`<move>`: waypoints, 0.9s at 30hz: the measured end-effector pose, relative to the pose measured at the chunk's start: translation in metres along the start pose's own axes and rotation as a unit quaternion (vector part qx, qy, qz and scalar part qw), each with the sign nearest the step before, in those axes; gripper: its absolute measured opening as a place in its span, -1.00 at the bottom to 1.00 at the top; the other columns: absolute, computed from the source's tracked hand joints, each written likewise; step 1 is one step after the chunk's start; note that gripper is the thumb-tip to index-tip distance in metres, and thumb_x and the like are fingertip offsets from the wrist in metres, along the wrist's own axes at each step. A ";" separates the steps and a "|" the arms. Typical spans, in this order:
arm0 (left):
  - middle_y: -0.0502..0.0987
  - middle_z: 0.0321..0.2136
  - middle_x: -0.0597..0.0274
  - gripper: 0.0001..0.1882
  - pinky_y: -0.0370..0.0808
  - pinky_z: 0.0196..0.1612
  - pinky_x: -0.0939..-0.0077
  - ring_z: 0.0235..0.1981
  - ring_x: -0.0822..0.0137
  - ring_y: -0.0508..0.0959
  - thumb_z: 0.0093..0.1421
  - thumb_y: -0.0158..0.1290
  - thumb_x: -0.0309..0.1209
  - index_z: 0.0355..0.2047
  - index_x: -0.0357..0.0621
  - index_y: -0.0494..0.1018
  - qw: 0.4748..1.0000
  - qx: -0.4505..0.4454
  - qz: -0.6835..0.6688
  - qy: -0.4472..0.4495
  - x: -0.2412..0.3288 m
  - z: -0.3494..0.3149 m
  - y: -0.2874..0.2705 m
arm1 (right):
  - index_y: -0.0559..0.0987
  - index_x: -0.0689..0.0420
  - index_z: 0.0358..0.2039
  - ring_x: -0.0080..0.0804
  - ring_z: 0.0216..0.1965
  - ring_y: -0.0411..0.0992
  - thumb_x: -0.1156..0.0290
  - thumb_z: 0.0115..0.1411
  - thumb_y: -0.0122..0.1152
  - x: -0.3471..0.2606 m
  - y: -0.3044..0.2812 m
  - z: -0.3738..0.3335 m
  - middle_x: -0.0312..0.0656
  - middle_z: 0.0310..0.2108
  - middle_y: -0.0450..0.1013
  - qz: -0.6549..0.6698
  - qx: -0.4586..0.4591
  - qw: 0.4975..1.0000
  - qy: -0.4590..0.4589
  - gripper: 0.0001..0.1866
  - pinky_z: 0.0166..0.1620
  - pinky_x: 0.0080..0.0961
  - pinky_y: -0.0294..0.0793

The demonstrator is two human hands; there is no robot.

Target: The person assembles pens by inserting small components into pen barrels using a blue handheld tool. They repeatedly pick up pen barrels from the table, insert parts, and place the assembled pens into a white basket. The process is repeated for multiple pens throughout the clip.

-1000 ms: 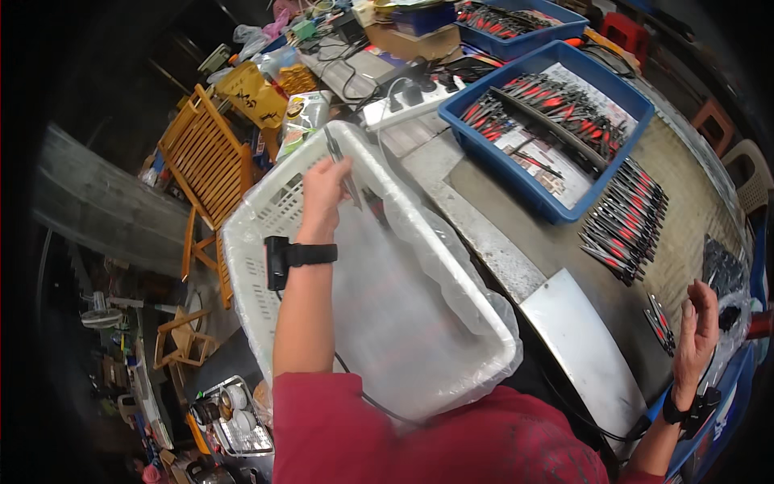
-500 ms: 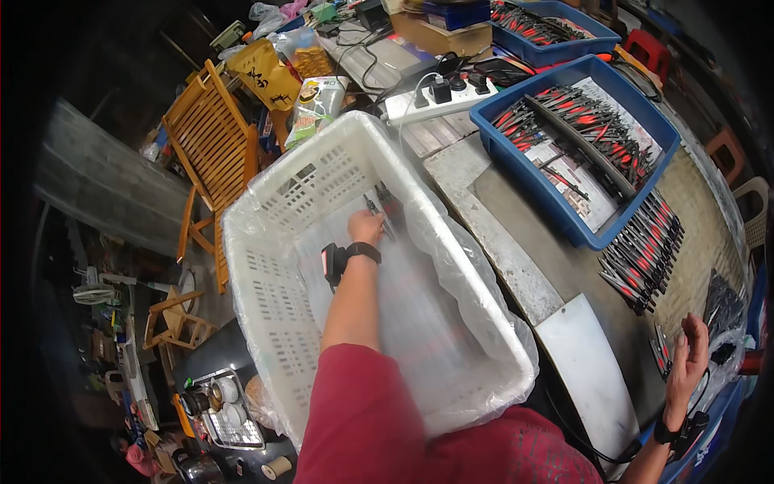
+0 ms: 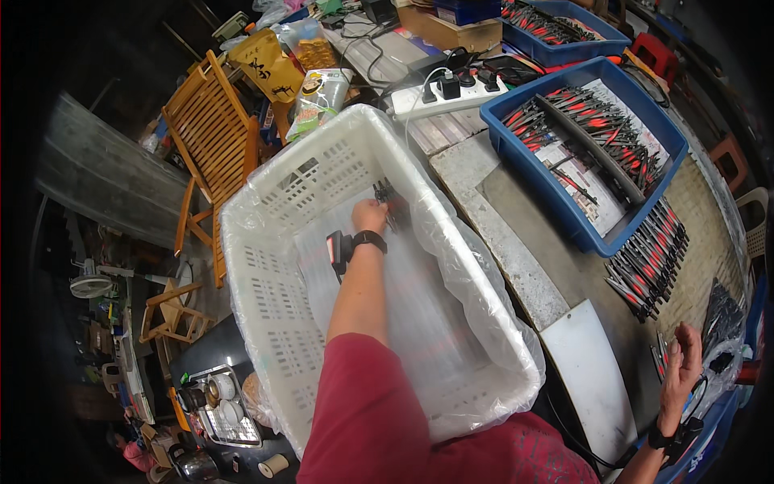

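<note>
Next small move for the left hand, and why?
Probably loosen the left hand's grip and set down anything in it: it's low inside the plastic-lined white crate, right beside dark pens already lying there. Whether it holds one is hard to see.

A slatted chair [image 3: 211,131] stands at left, a fan [image 3: 90,285] farther left; a red stool [image 3: 651,55] and pale chair [image 3: 754,216] stand at right, in dim light.

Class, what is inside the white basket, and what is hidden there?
Inside the white basket, the left hand is at a few slim dark pieces near the far end. Cloudy plastic covers the bottom; faint red shows, but what lies beneath cannot be made out.
</note>
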State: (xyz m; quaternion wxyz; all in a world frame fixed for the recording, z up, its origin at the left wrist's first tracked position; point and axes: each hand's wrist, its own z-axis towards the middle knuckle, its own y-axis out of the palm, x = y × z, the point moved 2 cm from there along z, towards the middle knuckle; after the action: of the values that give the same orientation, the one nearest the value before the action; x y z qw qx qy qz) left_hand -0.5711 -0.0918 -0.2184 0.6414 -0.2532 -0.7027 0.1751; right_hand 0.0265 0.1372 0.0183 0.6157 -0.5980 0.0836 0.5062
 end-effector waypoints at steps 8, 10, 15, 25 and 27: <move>0.48 -0.73 0.12 -0.85 0.39 -0.59 0.41 -0.74 0.29 0.48 -0.06 0.12 -0.40 -0.63 -0.24 0.51 0.981 0.094 0.125 0.117 0.027 -0.024 -0.010 | 0.38 0.34 -0.09 -0.43 -0.10 0.32 0.49 0.23 -0.06 0.006 -0.008 -0.009 -0.17 -0.16 0.35 -0.033 -0.032 0.998 0.044 -0.73 0.00 -0.56 0.25; 0.50 -0.70 0.05 -0.80 0.43 -0.50 0.34 -0.66 0.21 0.53 -0.05 0.09 -0.34 -0.63 -0.25 0.51 0.970 0.092 0.165 0.151 0.033 -0.028 -0.014 | 0.39 0.35 -0.13 -0.42 -0.12 0.33 0.51 0.22 -0.06 0.006 -0.012 -0.008 -0.15 -0.18 0.35 -0.043 -0.022 0.999 0.026 -0.76 -0.02 -0.56 0.26; 0.55 -0.45 -0.09 -0.70 0.43 -0.21 0.27 -0.31 -0.02 0.54 -0.01 -0.02 -0.24 -0.47 -0.23 0.56 0.970 0.032 0.195 0.142 0.041 -0.023 -0.034 | 0.43 0.35 -0.22 -0.30 -0.23 0.38 0.59 0.16 -0.06 0.007 -0.028 -0.010 -0.08 -0.26 0.36 -0.101 0.026 0.995 0.002 -0.82 -0.14 -0.53 0.34; 0.26 -0.70 0.47 -0.79 0.11 -0.67 0.69 -0.71 0.59 0.21 0.15 0.01 -0.32 -0.58 -0.08 0.36 0.946 -0.032 -0.276 0.168 0.148 -0.031 -0.105 | 0.50 0.28 -0.35 0.01 -0.28 0.38 0.45 0.07 0.04 0.067 -0.081 -0.030 0.05 -0.39 0.42 -0.243 0.006 0.967 0.073 -0.82 -0.19 -0.28 0.36; 0.26 -0.67 0.47 -0.84 0.12 -0.64 0.74 -0.68 0.62 0.22 0.19 0.00 -0.34 -0.49 -0.12 0.37 0.917 -0.110 -0.330 0.194 0.184 -0.061 -0.116 | 0.50 0.27 -0.32 -0.01 -0.27 0.38 0.41 0.07 0.07 0.075 -0.081 -0.034 0.03 -0.37 0.42 -0.272 -0.038 0.958 0.078 -0.79 -0.19 -0.28 0.35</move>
State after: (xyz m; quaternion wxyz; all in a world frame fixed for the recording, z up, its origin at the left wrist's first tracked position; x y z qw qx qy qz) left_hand -0.5354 -0.0842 0.0044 0.7546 -0.1048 -0.6232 -0.1770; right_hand 0.1379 0.1669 0.0083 0.6986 -0.6586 -0.0538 0.2742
